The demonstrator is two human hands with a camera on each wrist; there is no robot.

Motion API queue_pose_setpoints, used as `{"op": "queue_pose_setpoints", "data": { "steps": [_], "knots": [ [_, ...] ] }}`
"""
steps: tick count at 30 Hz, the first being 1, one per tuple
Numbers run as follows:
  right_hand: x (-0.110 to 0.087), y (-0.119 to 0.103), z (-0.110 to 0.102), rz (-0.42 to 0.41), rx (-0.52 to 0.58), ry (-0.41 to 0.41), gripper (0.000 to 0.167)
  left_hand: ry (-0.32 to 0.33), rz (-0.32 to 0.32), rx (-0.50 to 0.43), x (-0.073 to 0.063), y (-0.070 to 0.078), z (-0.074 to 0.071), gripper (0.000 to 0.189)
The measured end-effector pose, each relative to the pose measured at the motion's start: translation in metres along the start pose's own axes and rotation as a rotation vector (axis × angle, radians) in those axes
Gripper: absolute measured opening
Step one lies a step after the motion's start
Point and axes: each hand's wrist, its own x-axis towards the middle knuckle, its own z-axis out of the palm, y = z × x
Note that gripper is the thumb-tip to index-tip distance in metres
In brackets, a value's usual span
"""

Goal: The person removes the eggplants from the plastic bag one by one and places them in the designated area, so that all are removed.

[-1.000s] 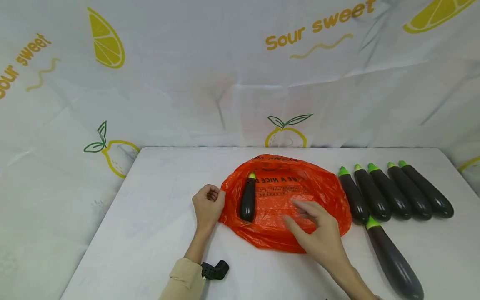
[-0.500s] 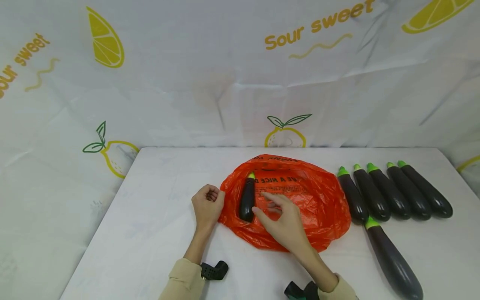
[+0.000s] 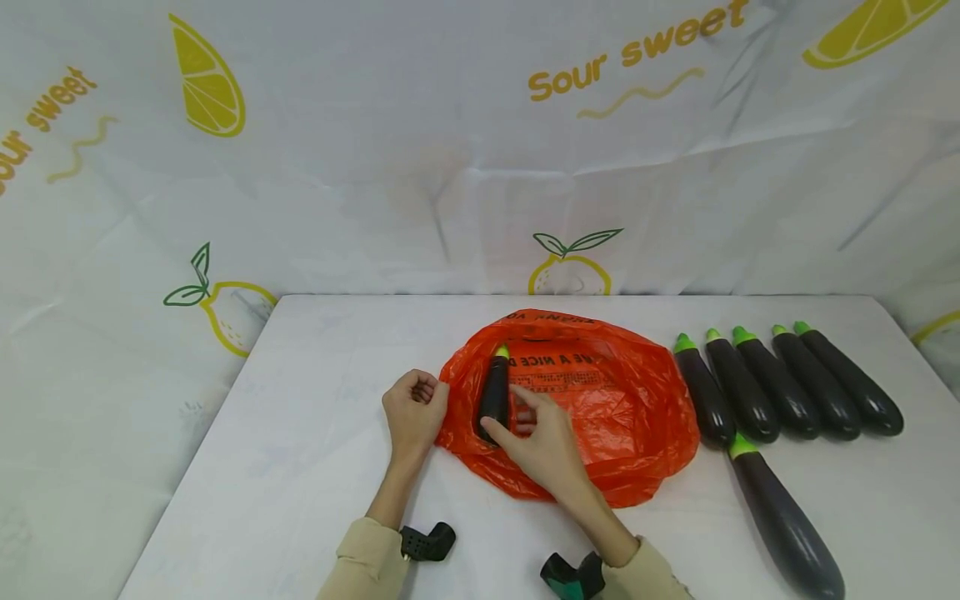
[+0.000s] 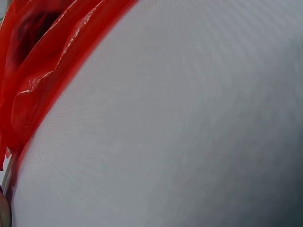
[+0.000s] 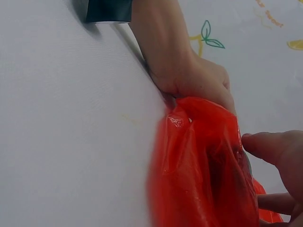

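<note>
An orange-red plastic bag [image 3: 637, 417] lies spread on the white table with its mouth gaping. Inside it, at the left, is a dark eggplant [image 3: 495, 387] with a bright green stem end. My left hand [image 3: 412, 417] pinches the bag's left edge, its fingers curled. My right hand [image 3: 547, 446] reaches into the bag, its thumb across the eggplant's lower left and its fingers along the right side. In the right wrist view the right thumb [image 5: 265, 147] is right at the bag's edge. The left wrist view shows red plastic [image 4: 52, 71] and tabletop.
Several more eggplants [image 3: 765, 387] lie side by side right of the bag, stem ends pointing away. One larger eggplant [image 3: 783, 521] lies below them, slanting toward the front edge. Behind the table [image 3: 300, 433] hangs a white cloth [image 3: 375, 167] with lemon prints.
My right hand has moved left across the bag from its right side to the eggplant inside. The left hand keeps its place at the bag's edge.
</note>
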Motion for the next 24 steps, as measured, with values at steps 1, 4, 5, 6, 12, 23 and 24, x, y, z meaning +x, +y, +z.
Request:
{"op": "queue_pose_setpoints", "data": {
  "steps": [1, 4, 5, 6, 12, 23, 24],
  "knots": [
    [0.0, 0.001, 0.001, 0.005, -0.005, -0.001, 0.063, -0.001, 0.002, 0.002, 0.0, 0.0, 0.0, 0.012],
    [0.0, 0.003, 0.004, 0.007, -0.016, -0.009, 0.067, 0.001, 0.008, 0.01, 0.0, 0.0, 0.0, 0.011],
    [0.0, 0.003, 0.005, 0.006, -0.018, -0.012, 0.068, 0.002, 0.01, 0.011, 0.0, 0.0, 0.0, 0.011],
    [0.0, 0.004, 0.006, 0.003, -0.018, -0.015, 0.068, 0.002, 0.012, 0.012, 0.0, 0.0, 0.0, 0.011],
    [-0.001, 0.005, 0.008, -0.013, 0.003, -0.015, 0.065, 0.0, 0.0, 0.009, -0.001, 0.002, 0.0, 0.011],
    [-0.004, 0.003, -0.007, 0.02, 0.038, -0.013, 0.059, 0.001, -0.007, -0.014, 0.0, 0.001, 0.0, 0.013],
    [-0.005, 0.002, -0.009, 0.026, 0.04, -0.015, 0.059, 0.001, -0.005, -0.016, 0.0, 0.001, 0.001, 0.014]
  ]
}}
